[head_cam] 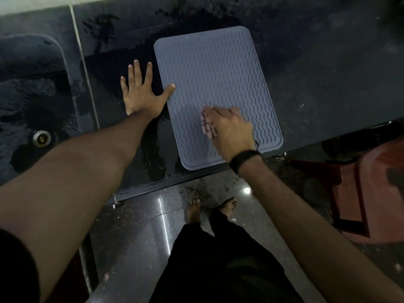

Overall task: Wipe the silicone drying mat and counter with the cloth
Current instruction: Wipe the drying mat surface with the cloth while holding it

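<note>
A grey silicone drying mat (pixel 218 68) with a wavy ribbed surface lies on the dark wet counter (pixel 317 73). My left hand (pixel 142 92) rests flat on the counter beside the mat's left edge, fingers spread, thumb tip touching the mat. My right hand (pixel 231 130) is on the lower middle of the mat, closed over a pale checked cloth (pixel 206 125) that shows, blurred, under its fingers. A black band is on my right wrist.
A dark sink (pixel 28 88) with a metal drain (pixel 42 138) lies to the left. Water streaks cover the counter around the mat. A red plastic chair (pixel 369 193) stands at the right below the counter edge. My bare feet are on the glossy tiled floor (pixel 140 232).
</note>
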A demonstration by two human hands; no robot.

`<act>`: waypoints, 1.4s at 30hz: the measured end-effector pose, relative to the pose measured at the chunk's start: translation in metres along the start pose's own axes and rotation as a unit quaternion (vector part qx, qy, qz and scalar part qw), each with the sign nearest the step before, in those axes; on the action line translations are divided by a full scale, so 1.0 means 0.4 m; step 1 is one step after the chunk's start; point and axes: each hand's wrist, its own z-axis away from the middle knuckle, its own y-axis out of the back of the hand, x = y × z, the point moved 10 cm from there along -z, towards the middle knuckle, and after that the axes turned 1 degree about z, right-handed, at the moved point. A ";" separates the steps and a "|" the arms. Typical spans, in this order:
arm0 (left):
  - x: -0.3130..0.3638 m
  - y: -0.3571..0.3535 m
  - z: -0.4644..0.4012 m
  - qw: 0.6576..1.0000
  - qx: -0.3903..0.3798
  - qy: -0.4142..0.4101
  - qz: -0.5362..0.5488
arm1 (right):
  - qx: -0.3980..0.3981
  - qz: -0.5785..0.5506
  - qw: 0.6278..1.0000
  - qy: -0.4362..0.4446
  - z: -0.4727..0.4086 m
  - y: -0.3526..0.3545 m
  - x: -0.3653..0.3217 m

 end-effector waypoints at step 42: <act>-0.003 -0.005 -0.007 1.000 0.010 0.001 0.004 | -0.036 0.000 0.999 0.016 -0.009 -0.038 -0.025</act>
